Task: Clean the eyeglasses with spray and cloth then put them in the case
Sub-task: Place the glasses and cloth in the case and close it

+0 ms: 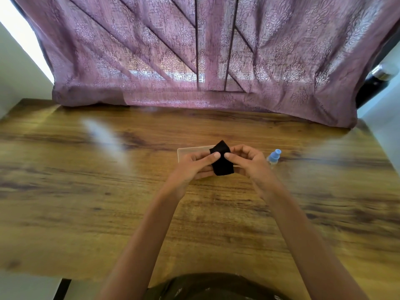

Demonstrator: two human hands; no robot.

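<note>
Left hand (192, 168) and right hand (251, 163) pinch the black cloth (222, 164) between curled fingers (208, 158), just above the case (188, 151).

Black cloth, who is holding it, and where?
The left hand pinches the black cloth at its left side, the right hand at its right side, thumbs on top.

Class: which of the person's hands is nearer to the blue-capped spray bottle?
Right. The right hand, pinching the black cloth, is just beside the spray bottle without touching it. The left hand pinches the cloth's other side, farther from the bottle.
</note>
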